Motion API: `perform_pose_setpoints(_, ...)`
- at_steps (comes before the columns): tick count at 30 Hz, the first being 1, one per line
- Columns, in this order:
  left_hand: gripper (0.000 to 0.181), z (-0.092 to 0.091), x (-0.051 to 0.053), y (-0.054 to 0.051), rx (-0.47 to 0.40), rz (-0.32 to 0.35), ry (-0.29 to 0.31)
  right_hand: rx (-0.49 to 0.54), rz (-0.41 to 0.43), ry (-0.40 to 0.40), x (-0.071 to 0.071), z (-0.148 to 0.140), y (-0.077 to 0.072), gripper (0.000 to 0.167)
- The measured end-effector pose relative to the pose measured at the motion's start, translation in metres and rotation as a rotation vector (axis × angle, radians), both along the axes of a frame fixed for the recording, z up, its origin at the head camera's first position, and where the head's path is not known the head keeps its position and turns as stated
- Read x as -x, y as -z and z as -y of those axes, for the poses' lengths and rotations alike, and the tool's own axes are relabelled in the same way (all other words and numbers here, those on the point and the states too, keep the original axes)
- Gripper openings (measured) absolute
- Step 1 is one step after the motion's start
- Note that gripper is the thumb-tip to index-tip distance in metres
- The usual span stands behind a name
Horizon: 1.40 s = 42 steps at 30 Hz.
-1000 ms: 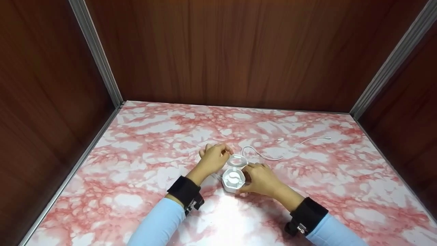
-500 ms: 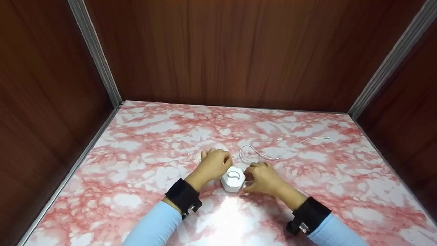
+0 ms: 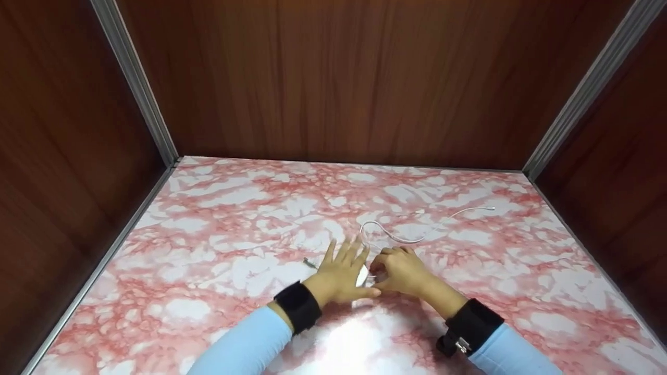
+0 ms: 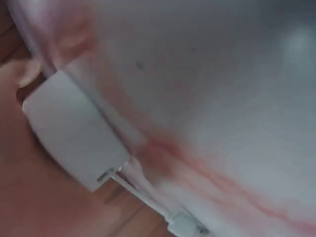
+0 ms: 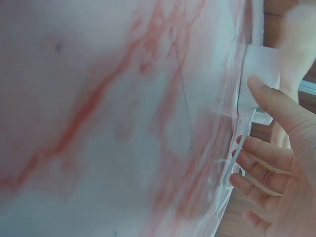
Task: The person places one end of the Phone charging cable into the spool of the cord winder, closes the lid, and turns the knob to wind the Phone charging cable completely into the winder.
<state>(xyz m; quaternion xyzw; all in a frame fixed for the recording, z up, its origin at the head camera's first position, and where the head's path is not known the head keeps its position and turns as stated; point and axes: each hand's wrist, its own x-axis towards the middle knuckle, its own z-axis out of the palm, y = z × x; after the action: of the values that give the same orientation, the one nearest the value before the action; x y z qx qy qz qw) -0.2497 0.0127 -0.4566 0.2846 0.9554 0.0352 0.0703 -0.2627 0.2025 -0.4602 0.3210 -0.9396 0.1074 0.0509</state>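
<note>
A small white hexagonal box (image 3: 361,276) stands on the table, mostly hidden in the head view by my left hand (image 3: 340,276). That hand lies over its top with the fingers straight and spread. In the left wrist view, a short lead ending in a plug (image 4: 183,225) comes out of a slot in the box (image 4: 74,129). My right hand (image 3: 406,275) is at the box's right side. Its thumb touches the wall, while the other fingers hang loosely bent beside a white cable (image 5: 241,139) that leaves the box.
The cable (image 3: 392,236) curves across the table behind my right hand, its far end (image 3: 490,208) lying at the right. Wooden panels (image 3: 323,83) with metal corner posts (image 3: 136,86) enclose the pink-and-white marbled table (image 3: 224,229) at the back and sides.
The box's lid was up, then came down shut. My left hand has moved from behind the lid onto its top and spread its fingers. My right hand has stayed beside the box.
</note>
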Motion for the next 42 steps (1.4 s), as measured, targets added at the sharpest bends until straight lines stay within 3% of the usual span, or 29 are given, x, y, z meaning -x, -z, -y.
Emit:
perform_pose_setpoints(4, 0.110, 0.000, 0.000, -0.007, 0.063, 0.134, -0.043, -0.011, 0.000, -0.006, 0.001, 0.000, -0.002, 0.036)
perform_pose_setpoints(10, 0.111, 0.003, -0.001, -0.014, 0.086, 0.190, -0.053, -0.011, 0.030, -0.019, 0.000, -0.002, -0.003, 0.043)
perform_pose_setpoints(12, 0.105, 0.003, 0.000, -0.015, 0.076, 0.183, -0.050, -0.011, 0.027, -0.020, 0.001, -0.004, -0.004, 0.042)
perform_pose_setpoints(17, 0.072, 0.002, 0.005, -0.020, 0.078, 0.042, 0.035, 0.012, 0.062, -0.031, 0.003, -0.008, -0.008, 0.040)
perform_pose_setpoints(19, 0.060, 0.004, 0.007, -0.025, 0.044, 0.015, 0.059, 0.037, 0.103, -0.058, 0.005, -0.009, -0.010, 0.040)
perform_pose_setpoints(22, 0.057, 0.009, 0.010, -0.038, -0.121, 0.101, 0.063, 0.072, 0.151, -0.100, 0.008, -0.011, -0.013, 0.044)
perform_pose_setpoints(28, 0.055, 0.025, 0.019, -0.081, -0.677, 0.296, 0.092, 0.230, 0.197, -0.105, 0.014, -0.011, -0.020, 0.056)
perform_pose_setpoints(33, 0.057, 0.030, 0.019, -0.109, -1.067, 0.317, 0.019, 0.390, 0.262, -0.141, 0.013, -0.003, -0.029, 0.054)
perform_pose_setpoints(38, 0.059, 0.029, 0.017, -0.122, -1.245, 0.275, 0.018, 0.638, 0.504, -0.281, 0.011, 0.013, -0.034, 0.057)
perform_pose_setpoints(40, 0.059, 0.028, 0.017, -0.124, -1.250, 0.268, 0.034, 0.755, 0.599, -0.306, 0.010, 0.020, -0.036, 0.048)
perform_pose_setpoints(42, 0.060, 0.027, 0.017, -0.125, -1.234, 0.267, 0.040, 0.841, 0.634, -0.308, 0.011, 0.026, -0.037, 0.039)
